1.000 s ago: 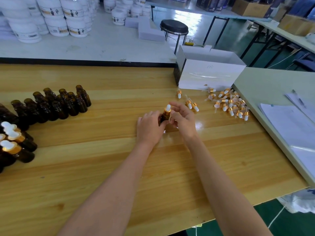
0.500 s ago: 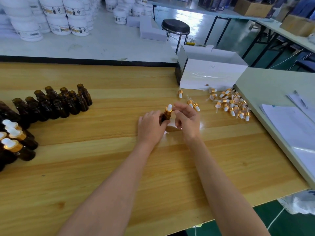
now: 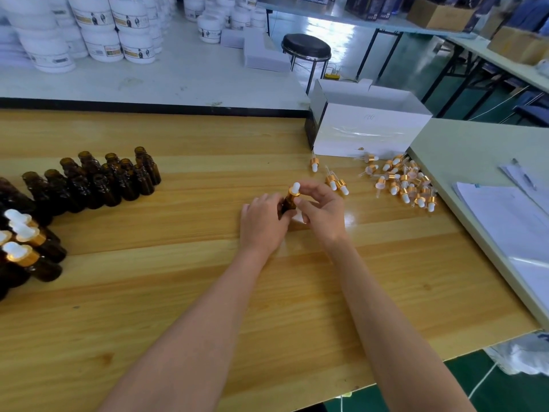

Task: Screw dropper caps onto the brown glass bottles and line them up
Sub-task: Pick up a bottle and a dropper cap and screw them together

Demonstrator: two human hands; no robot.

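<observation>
Bottle (image 3: 285,206) of brown glass, gold-ringed cap (image 3: 295,189), apparently between hands (image 3: 263,224) (image 3: 322,217)

Packing workshop: stacked white tubs (image 3: 98,34), long worktables (image 3: 178,81), cardboard boxes (image 3: 439,13), loose dropper caps (image 3: 407,182).

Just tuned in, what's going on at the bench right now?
A person is capping brown bottles at a wooden table. The left hand holds one bottle while the right hand pinches the dropper cap on its neck. Uncapped bottles stand clustered to the left, capped ones sit at the far left edge, and loose caps lie by the white box.
</observation>
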